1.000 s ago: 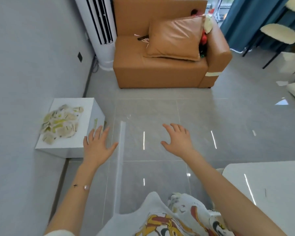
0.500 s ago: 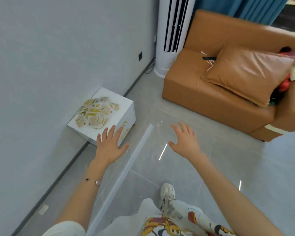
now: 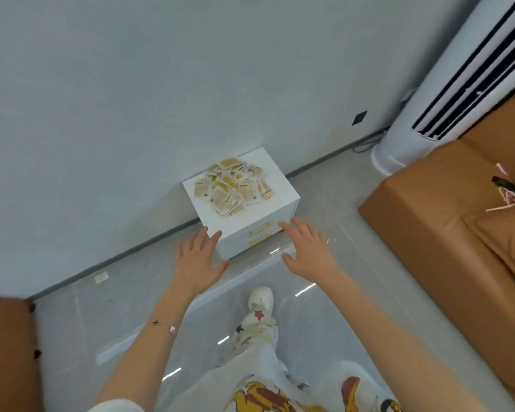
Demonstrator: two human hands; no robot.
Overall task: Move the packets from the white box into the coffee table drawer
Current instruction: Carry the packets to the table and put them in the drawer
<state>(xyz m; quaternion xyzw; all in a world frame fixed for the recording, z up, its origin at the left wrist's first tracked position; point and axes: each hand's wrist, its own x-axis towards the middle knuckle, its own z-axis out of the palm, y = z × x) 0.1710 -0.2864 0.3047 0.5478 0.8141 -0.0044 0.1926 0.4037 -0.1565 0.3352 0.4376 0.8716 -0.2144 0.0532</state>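
Two hands reach forward over the grey tiled floor, both spread with straight fingers and holding nothing. The left hand has its fingertips at the near left corner of the white box; whether they touch it I cannot tell. The right hand is just beside the box's near right corner, palm down, its fingertips near the box's front face.

The white box stands on the floor against the pale wall. Its front face carries two gold handles, one above the other. The packets, yellow and cream, lie in a loose heap on the flat top of the box, towards its far left side, many overlapping.

To the right is a brown sofa with a cushion of the same colour. A small dark object lies on the seat. Behind the sofa a white tower air conditioner stands in the corner, with a dark cable running along the skirting below a dark socket.

A thin bracelet sits on the left wrist. Below the hands, one white shoe and patterned trousers show. A small paper scrap lies on the floor near the wall.
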